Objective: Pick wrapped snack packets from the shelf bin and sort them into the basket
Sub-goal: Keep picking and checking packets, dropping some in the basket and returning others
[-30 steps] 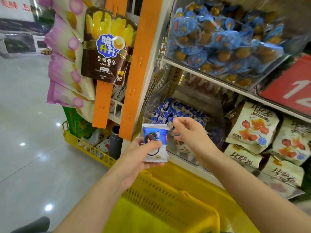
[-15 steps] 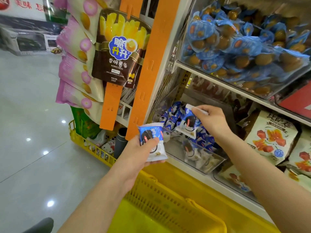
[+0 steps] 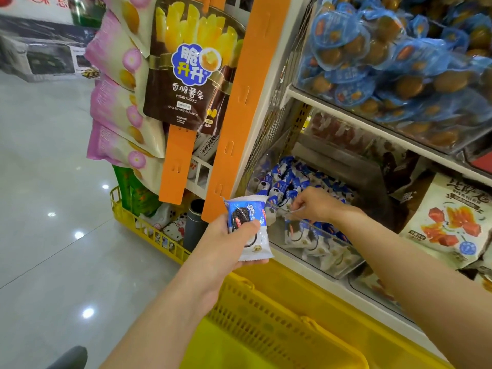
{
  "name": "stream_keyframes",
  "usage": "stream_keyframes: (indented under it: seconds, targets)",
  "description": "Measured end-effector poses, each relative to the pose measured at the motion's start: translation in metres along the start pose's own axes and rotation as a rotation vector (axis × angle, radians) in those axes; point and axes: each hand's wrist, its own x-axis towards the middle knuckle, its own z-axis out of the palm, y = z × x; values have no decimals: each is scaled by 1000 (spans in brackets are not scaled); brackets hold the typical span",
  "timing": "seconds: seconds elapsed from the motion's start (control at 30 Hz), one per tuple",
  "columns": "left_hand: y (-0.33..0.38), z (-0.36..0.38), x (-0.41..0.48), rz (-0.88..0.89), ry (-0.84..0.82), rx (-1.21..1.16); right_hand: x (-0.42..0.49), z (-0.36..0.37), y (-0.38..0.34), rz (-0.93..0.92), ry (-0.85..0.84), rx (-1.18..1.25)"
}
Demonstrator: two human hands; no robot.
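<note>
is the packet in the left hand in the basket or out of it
Out. The left hand grips the blue-and-white packet in the air, above the rim of the yellow basket, not inside it.

One packet (image 3: 249, 225) is sitting in the left hand (image 3: 226, 243), countless more are lying in one bin (image 3: 343, 265), one near basket (image 3: 266, 312) and one far basket (image 3: 146, 230) are standing, and perhaps four pink bags (image 3: 117, 107) are hanging.
</note>
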Motion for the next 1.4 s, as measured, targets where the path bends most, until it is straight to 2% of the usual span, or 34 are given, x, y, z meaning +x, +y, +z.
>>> stream_keyframes:
  seconds: [0.23,0.3,0.37,0.47,0.53,0.63,0.73,1.07,1.17,1.4]
  targets:
    - [-2,6,5,-40,17,-19,-4,-5,-5,90,-1,42]
    - [-3,8,5,-64,30,-15,-14,-11,-14,120,97,-24]
    - [-6,9,6,-54,40,37,-31,-15,-26,109,265,-71]
    - [-13,12,6,-25,33,125,-65,-11,-41,-80,467,60]
    - [-19,16,7,-19,23,171,-88,-3,-49,-146,414,305]
    - [-28,24,6,-3,-4,200,-118,16,-53,-153,218,624]
    - [-39,32,3,20,-31,275,-131,34,-43,-173,241,744]
    - [-64,47,2,126,2,446,-145,83,-14,-23,196,1116]
    - [-69,46,6,128,44,458,-145,88,-13,-86,222,1089]
    - [-79,49,9,87,-7,408,-148,86,-6,-187,393,640]
